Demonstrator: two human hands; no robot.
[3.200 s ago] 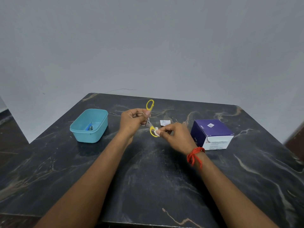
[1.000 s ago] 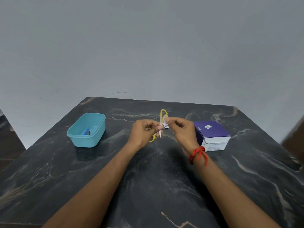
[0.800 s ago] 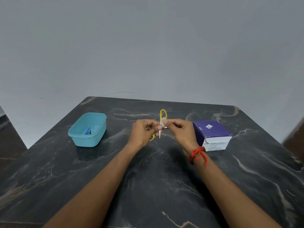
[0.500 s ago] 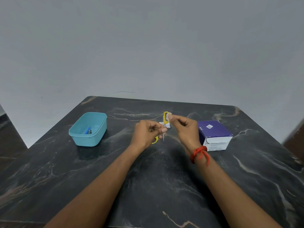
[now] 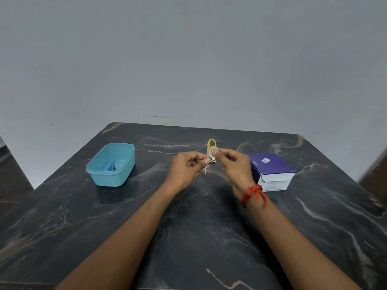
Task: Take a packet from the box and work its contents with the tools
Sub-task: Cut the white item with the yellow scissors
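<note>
My left hand [image 5: 185, 168] is closed around a pair of yellow-handled scissors [image 5: 211, 142], held nearly upright above the table. One handle loop is on top and the shut blade tip points down. My right hand [image 5: 236, 166] pinches a small white pad [image 5: 213, 150] against the scissors just below the upper loop. The purple and white box [image 5: 270, 167] stands to the right of my right hand. A small white packet [image 5: 213, 161] lies on the table behind the hands, mostly hidden.
A teal plastic tub [image 5: 98, 174] stands at the left with a blue-handled tool [image 5: 111, 165] inside. The dark marble table [image 5: 199, 237] ends at a pale wall behind. My right wrist wears a red thread [image 5: 253, 194].
The scissors have turned from tilted to nearly upright. The white pad has moved from the lower handle up to just under the upper loop. Both hands have drifted slightly right.
</note>
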